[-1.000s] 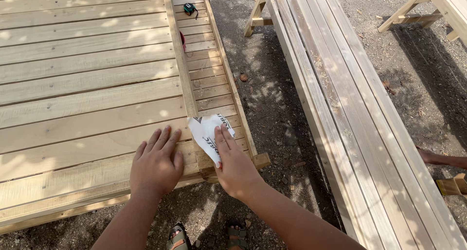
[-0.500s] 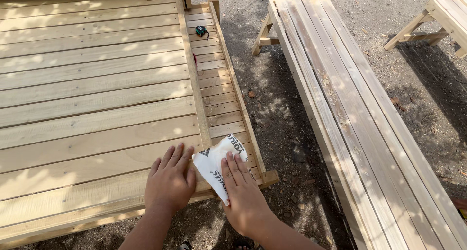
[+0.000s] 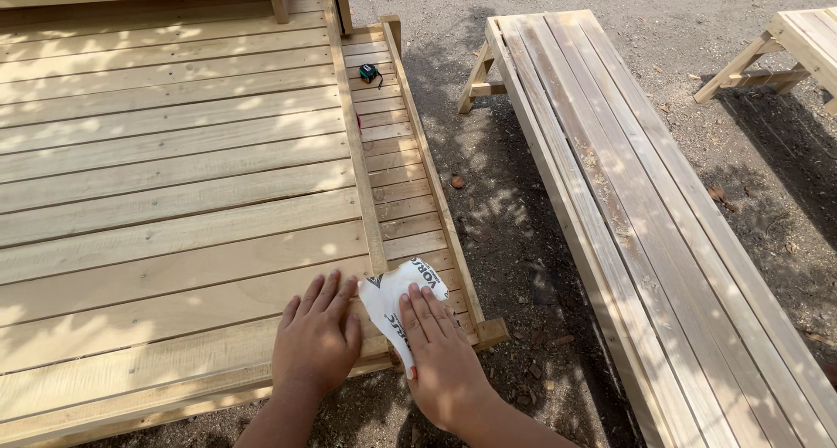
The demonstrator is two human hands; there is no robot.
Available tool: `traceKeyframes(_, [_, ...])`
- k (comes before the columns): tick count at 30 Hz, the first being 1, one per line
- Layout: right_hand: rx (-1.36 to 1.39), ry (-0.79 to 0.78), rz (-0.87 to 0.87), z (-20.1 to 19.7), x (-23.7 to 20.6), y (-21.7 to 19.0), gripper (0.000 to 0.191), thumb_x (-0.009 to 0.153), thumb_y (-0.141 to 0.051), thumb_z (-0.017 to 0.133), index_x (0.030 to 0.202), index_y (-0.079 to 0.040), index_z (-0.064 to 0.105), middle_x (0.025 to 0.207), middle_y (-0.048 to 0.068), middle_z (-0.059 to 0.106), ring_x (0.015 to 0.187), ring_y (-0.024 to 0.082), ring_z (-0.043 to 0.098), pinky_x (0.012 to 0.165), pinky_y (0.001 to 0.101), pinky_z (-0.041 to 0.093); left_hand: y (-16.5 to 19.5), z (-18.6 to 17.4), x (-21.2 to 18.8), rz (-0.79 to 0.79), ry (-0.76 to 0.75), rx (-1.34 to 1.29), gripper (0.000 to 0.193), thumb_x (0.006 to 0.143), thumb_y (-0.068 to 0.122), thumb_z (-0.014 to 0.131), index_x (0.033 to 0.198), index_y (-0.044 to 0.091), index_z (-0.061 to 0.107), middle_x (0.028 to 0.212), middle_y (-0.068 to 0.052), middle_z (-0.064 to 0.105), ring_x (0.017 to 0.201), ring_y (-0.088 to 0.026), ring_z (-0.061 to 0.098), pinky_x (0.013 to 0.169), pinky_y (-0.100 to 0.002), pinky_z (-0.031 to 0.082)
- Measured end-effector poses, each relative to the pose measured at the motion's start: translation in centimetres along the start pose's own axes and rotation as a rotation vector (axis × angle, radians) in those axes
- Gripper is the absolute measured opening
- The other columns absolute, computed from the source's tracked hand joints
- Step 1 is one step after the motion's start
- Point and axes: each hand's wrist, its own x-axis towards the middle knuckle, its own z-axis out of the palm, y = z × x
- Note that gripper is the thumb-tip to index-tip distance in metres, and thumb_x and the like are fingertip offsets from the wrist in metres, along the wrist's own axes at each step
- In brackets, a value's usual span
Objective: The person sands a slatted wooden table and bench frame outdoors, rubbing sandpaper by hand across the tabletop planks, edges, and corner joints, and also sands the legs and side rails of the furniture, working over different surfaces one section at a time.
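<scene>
Head view: you look down on a slatted wooden panel (image 3: 174, 204) lying on bare dirt, with a long wooden bench (image 3: 628, 178) to the right.
Right hand (image 3: 440, 352): flat, fingers together and pressed on a white sheet of sandpaper (image 3: 397, 295) at the panel's near right corner, beside the raised rail (image 3: 357, 143).
Left hand (image 3: 318, 339): fingers spread flat on the plank just beside the sheet, holding nothing.
Pressure: keep your palm flat so the sheet does not curl; its far edge is already lifted.
Stroke: run along the grain, short of the corner block (image 3: 491, 330).
Brace: lean on the left hand.
Clutter: a small tape measure (image 3: 369, 72) lies well apart up the slats.
</scene>
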Motion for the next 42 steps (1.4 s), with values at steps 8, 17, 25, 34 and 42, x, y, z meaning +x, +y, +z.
traceKeyframes(8, [0.111, -0.078, 0.086, -1.2, 0.5, -1.0, 0.072, 0.105, -0.029, 0.041, 0.156, 0.006, 0.005, 0.170, 0.024, 0.007, 0.158, 0.036, 0.002, 0.123, 0.0454, 0.004, 0.1, -0.2, -0.2, 0.025, 0.051, -0.034, 0.059, 0.095, 0.040, 0.039, 0.153, 0.029, 0.040, 0.162, 0.001, 0.034, 0.150, -0.019, 0.027, 0.122, -0.045, 0.021])
traceKeyframes(17, [0.169, 0.065, 0.088, 0.3, 2.9, 0.8, 0.063, 0.105, -0.030, 0.042, 0.156, 0.004, 0.024, 0.163, 0.021, 0.026, 0.155, 0.032, 0.014, 0.127, 0.0441, 0.013, 0.1, -0.5, -0.3, 0.036, 0.071, -0.058, 0.059, 0.095, 0.040, 0.041, 0.153, 0.029, 0.040, 0.163, 0.001, 0.033, 0.150, -0.020, 0.027, 0.121, -0.045, 0.021])
traceKeyframes(25, [0.229, 0.242, -0.070, 2.2, -2.2, 1.3, 0.066, 0.102, -0.019, 0.044, 0.160, 0.004, 0.024, 0.168, 0.022, 0.021, 0.156, 0.038, 0.013, 0.125, 0.0470, 0.016, 0.2, -0.3, -0.1, 0.022, 0.012, -0.032, 0.059, 0.096, 0.039, 0.037, 0.155, 0.029, 0.037, 0.163, 0.001, 0.030, 0.151, -0.020, 0.025, 0.122, -0.046, 0.018])
traceKeyframes(34, [0.600, 0.152, 0.198, 1.2, -0.1, 1.5, 0.057, 0.107, -0.024, 0.039, 0.161, -0.012, 0.025, 0.169, 0.011, 0.023, 0.157, 0.031, 0.017, 0.124, 0.0435, 0.023, 0.1, -0.3, -0.1, 0.025, 0.020, -0.033, 0.060, 0.095, 0.038, 0.037, 0.155, 0.029, 0.036, 0.164, 0.001, 0.030, 0.151, -0.020, 0.024, 0.123, -0.046, 0.019])
traceKeyframes(42, [0.966, 0.063, 0.556, 0.9, 2.2, 2.3, 0.061, 0.104, -0.043, 0.039, 0.155, -0.010, 0.039, 0.150, 0.014, 0.051, 0.126, 0.024, 0.060, 0.103, 0.0375, 0.052, 0.2, -0.2, -0.1, 0.008, 0.025, -0.040, 0.060, 0.095, 0.039, 0.036, 0.155, 0.031, 0.037, 0.164, 0.002, 0.031, 0.152, -0.019, 0.025, 0.123, -0.045, 0.019])
